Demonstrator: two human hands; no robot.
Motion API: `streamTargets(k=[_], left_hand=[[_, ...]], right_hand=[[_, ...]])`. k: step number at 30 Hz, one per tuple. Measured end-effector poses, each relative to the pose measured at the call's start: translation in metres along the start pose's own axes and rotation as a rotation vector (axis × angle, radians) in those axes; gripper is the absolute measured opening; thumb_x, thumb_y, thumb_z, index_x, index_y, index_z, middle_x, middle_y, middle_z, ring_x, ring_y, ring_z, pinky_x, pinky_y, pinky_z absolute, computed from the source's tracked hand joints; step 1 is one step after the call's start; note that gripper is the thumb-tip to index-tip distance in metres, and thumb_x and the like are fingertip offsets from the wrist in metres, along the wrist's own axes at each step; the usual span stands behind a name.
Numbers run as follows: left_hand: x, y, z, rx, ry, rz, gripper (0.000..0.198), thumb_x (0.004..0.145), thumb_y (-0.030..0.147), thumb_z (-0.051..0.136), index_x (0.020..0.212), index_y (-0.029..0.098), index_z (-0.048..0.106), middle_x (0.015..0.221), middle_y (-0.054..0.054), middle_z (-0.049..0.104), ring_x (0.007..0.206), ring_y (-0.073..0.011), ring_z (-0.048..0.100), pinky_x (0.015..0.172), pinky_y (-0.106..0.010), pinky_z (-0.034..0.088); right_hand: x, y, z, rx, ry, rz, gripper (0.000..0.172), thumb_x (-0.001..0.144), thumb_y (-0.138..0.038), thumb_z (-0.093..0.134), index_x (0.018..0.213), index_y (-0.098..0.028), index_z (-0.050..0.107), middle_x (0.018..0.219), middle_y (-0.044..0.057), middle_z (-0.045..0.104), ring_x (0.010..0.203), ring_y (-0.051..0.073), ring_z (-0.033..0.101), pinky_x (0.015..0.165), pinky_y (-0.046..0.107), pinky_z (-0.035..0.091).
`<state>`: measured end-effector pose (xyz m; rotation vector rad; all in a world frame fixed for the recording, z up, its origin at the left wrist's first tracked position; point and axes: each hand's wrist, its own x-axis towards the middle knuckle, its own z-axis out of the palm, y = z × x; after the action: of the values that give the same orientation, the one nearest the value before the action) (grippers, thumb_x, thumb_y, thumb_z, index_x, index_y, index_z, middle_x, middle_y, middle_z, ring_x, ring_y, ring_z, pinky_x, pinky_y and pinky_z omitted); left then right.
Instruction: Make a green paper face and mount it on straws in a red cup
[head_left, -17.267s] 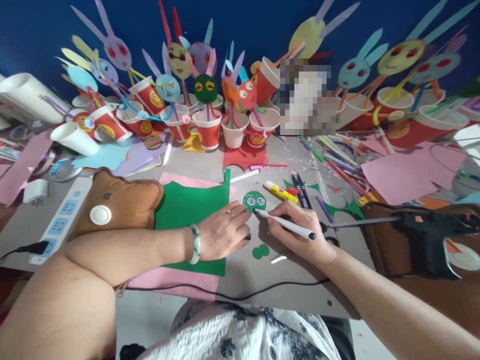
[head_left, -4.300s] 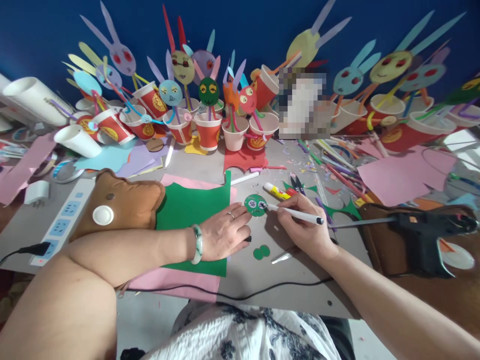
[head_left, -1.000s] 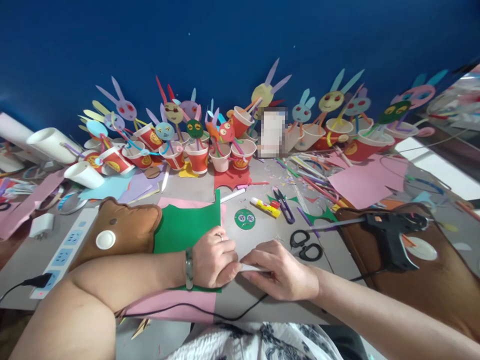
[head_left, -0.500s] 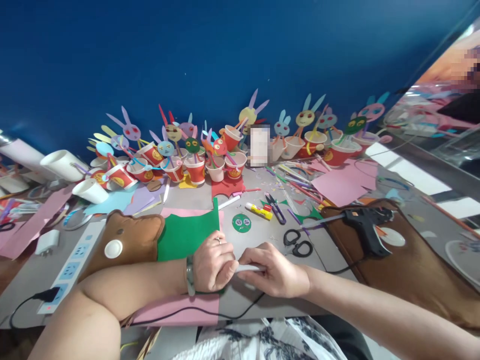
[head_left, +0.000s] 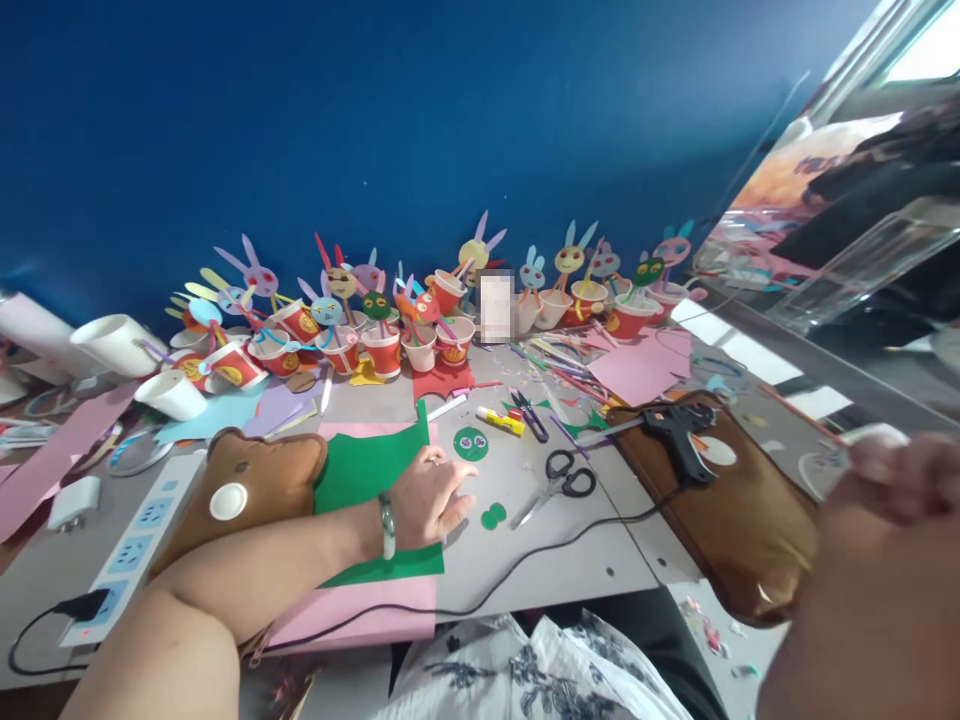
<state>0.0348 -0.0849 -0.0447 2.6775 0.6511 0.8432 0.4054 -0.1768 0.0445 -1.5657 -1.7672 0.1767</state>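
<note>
My left hand [head_left: 431, 497] rests over the right edge of the green paper [head_left: 367, 480], its fingers loosely apart and nothing visible in them. To its right lie a round green paper face [head_left: 471, 443] with two eyes drawn on it, and two small joined green discs [head_left: 493, 516]. Black-handled scissors [head_left: 568, 477] lie partly spread beside these. My right hand [head_left: 904, 480] is far off at the right edge, beyond the brown cushion [head_left: 697, 540]; motion blur hides what its fingers hold, if anything.
Paper cups with rabbit figures [head_left: 381, 350] line the back wall. A glue stick [head_left: 500, 421] and purple-handled snips [head_left: 529, 415] lie mid-table. The glue gun [head_left: 679, 440] sits on the right cushion, its cord [head_left: 517, 560] crossing the front. A power strip [head_left: 135, 550] stands left.
My hands have parted: the right has swung far to the right from the pale stick held between them, which no longer shows. My left hand has loosened its fingers. The view has turned slightly right.
</note>
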Motion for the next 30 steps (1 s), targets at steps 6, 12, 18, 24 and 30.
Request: streamTargets(k=[6, 12, 18, 24, 30], left_hand=[[0.001, -0.002, 0.005, 0.035, -0.089, 0.059, 0.011, 0.094, 0.022, 0.044, 0.092, 0.021, 0.055, 0.079, -0.001, 0.070, 0.070, -0.0164, 0.063, 0.096, -0.039, 0.042], [0.003, -0.006, 0.003, -0.027, -0.126, 0.022, 0.012, 0.094, 0.024, 0.045, 0.091, 0.019, 0.055, 0.079, -0.002, 0.070, 0.071, -0.0163, 0.063, 0.098, -0.040, 0.041], [0.005, -0.004, 0.001, -0.020, -0.161, 0.005, 0.010, 0.093, 0.023, 0.045, 0.092, 0.020, 0.055, 0.078, -0.002, 0.070, 0.068, -0.0162, 0.064, 0.100, -0.039, 0.042], [0.004, -0.004, 0.004, 0.030, -0.154, 0.030, 0.010, 0.092, 0.019, 0.045, 0.088, 0.021, 0.053, 0.077, -0.001, 0.069, 0.070, -0.0166, 0.064, 0.099, -0.040, 0.042], [0.006, -0.003, 0.002, 0.017, -0.156, 0.051, 0.013, 0.093, 0.020, 0.045, 0.084, 0.020, 0.053, 0.073, -0.001, 0.067, 0.068, -0.0157, 0.061, 0.097, -0.039, 0.044]], right_hand=[[-0.068, 0.012, 0.051, 0.265, 0.570, 0.394, 0.027, 0.082, -0.057, 0.062, 0.099, -0.038, 0.071, 0.050, 0.003, 0.050, 0.041, 0.025, 0.048, 0.043, 0.047, 0.039], [-0.033, 0.004, 0.072, -0.149, 0.235, 0.271, 0.042, 0.091, -0.050, 0.053, 0.122, -0.024, 0.066, 0.076, 0.005, 0.071, 0.057, 0.021, 0.062, 0.056, 0.036, 0.052], [0.048, -0.016, 0.098, -0.413, -0.150, 0.005, 0.045, 0.095, -0.031, 0.040, 0.135, -0.021, 0.059, 0.090, 0.009, 0.076, 0.076, 0.024, 0.069, 0.067, 0.032, 0.049], [0.085, -0.011, 0.124, -0.558, -0.350, 0.097, 0.047, 0.096, -0.027, 0.034, 0.139, -0.018, 0.053, 0.107, 0.013, 0.075, 0.092, 0.027, 0.070, 0.073, 0.033, 0.046], [0.113, -0.003, 0.136, -0.537, -0.424, 0.103, 0.045, 0.097, -0.027, 0.035, 0.137, -0.018, 0.054, 0.111, 0.015, 0.073, 0.095, 0.028, 0.069, 0.074, 0.033, 0.045]])
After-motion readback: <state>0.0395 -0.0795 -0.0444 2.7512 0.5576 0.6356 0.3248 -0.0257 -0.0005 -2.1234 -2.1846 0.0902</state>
